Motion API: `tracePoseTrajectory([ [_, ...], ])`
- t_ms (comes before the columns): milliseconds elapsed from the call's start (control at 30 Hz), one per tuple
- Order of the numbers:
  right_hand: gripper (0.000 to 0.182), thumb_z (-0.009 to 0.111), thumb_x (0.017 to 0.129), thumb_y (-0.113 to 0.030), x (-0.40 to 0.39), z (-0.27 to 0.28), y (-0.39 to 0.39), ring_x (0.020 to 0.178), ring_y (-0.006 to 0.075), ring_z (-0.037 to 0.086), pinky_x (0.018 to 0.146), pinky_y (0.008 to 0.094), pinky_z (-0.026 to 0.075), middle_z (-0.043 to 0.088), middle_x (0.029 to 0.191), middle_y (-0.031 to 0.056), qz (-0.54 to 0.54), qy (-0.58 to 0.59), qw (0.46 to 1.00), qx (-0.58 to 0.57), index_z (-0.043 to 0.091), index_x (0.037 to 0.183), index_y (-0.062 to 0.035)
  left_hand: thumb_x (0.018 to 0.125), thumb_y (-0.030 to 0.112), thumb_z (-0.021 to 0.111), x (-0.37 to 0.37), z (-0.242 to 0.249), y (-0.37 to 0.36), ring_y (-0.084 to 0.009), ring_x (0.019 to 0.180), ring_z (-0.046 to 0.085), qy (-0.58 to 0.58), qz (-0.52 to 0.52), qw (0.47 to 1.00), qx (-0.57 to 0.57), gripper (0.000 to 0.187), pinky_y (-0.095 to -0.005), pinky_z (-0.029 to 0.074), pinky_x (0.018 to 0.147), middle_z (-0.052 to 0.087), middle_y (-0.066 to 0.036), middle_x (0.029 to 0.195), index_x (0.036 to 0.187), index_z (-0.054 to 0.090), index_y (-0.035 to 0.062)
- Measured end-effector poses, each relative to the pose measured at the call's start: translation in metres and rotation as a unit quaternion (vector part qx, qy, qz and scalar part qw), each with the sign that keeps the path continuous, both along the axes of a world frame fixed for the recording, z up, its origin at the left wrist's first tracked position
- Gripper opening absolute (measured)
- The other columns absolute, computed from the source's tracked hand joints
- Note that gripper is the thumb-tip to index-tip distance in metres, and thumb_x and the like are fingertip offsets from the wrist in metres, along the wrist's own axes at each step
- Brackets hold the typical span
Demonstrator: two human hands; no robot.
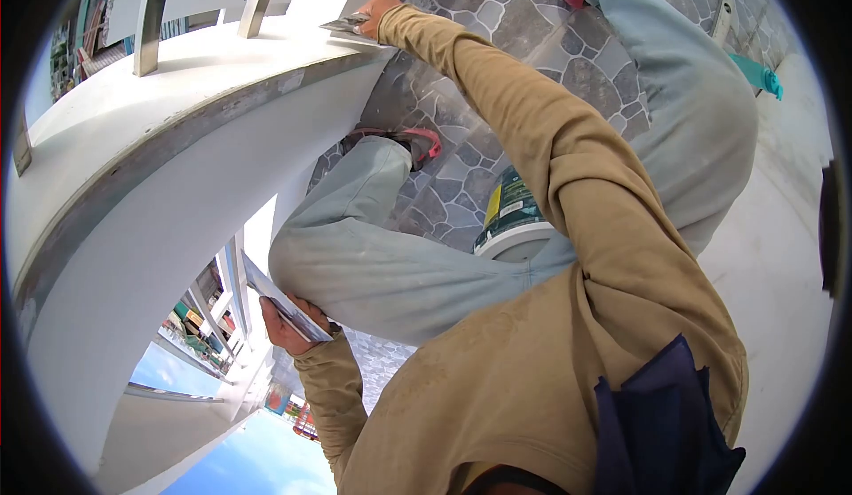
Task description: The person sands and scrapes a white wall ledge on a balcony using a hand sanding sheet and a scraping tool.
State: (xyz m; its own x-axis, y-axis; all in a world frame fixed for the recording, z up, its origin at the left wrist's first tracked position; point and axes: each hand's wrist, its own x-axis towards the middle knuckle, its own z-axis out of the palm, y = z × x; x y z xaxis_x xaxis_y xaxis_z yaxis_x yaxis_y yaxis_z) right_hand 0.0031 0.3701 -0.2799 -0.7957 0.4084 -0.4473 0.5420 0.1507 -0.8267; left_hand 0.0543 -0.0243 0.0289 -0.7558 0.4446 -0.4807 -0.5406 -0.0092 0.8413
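My right hand (377, 17) is closed round a flat metal blade tool (349, 25), which lies on or just above the end of the white curved ledge (204, 62). A rough grey strip (169, 135) runs along the ledge's edge. Lower in the view, my left hand (291, 324) grips a flat, thin plate (282, 304) seen nearly edge-on beside my knee. Some pale material shows on the plate, but its detail is unclear.
A bucket (515, 220) with a green and yellow label stands between my legs. Metal posts (153, 20) rise from the ledge. The floor (475, 153) has a grey stone pattern. A level-like bar (723, 15) and a teal object (757, 74) are at the upper right.
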Motion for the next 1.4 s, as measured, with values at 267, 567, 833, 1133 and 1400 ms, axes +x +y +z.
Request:
tracePoseTrajectory([
  [267,0.036,0.062,0.079,-0.027,-0.004,-0.01,-0.013,0.093,0.0275,0.065,0.085,0.0349,0.051,0.068,0.105,0.0083,-0.032,0.046,0.998,-0.002,0.066,0.115,-0.0294,0.102,0.036,0.027,-0.003,0.0,0.003,-0.0094,0.039,0.031,-0.025,-0.077,0.993,0.084,0.038,-0.0245,0.025,0.033,0.035,-0.002,0.054,0.113,0.05,0.007],
  [567,0.034,0.061,0.08,-0.021,-0.011,-0.01,-0.014,0.089,0.0254,0.066,0.081,0.0335,0.052,0.07,0.102,0.0069,-0.03,0.061,0.998,-0.007,0.068,0.111,-0.0319,0.102,0.035,0.026,-0.007,0.0,0.003,-0.009,0.039,0.032,-0.035,-0.131,0.985,0.108,0.043,-0.024,0.027,0.034,0.037,-0.003,0.054,0.123,0.047,0.0033],
  [833,0.04,0.061,0.077,-0.014,-0.004,-0.024,-0.029,0.064,0.0194,0.063,0.066,0.0324,0.05,0.069,0.076,0.0084,-0.058,0.129,0.986,-0.083,0.067,0.112,-0.0333,0.102,0.036,0.026,-0.008,-0.003,0.002,-0.0085,0.039,0.031,-0.039,-0.132,0.982,0.128,0.045,-0.0238,0.027,0.034,0.037,-0.002,0.054,0.128,0.044,0.0035],
  [1133,0.049,0.055,0.076,-0.005,0.021,0.009,-0.044,0.073,0.0225,0.065,0.07,0.0296,0.051,0.07,0.092,0.0117,-0.003,0.064,0.997,-0.035,0.065,0.116,-0.0319,0.102,0.036,0.028,0.0,-0.001,0.0,-0.009,0.037,0.029,0.001,-0.05,0.997,0.056,0.036,-0.0246,0.025,0.033,0.035,-0.001,0.053,0.102,0.049,0.0067],
  [1400,0.039,0.067,0.071,-0.022,0.065,0.037,0.035,0.075,0.0278,0.066,0.073,0.0352,0.053,0.07,0.088,0.0132,-0.021,0.112,0.991,0.066,0.069,0.109,-0.0146,0.101,0.033,0.029,-0.001,-0.005,-0.013,-0.0092,0.036,0.027,-0.002,-0.012,1.0,0.015,0.029,-0.0238,0.023,0.031,0.035,0.0,0.053,0.087,0.045,0.0122],
])
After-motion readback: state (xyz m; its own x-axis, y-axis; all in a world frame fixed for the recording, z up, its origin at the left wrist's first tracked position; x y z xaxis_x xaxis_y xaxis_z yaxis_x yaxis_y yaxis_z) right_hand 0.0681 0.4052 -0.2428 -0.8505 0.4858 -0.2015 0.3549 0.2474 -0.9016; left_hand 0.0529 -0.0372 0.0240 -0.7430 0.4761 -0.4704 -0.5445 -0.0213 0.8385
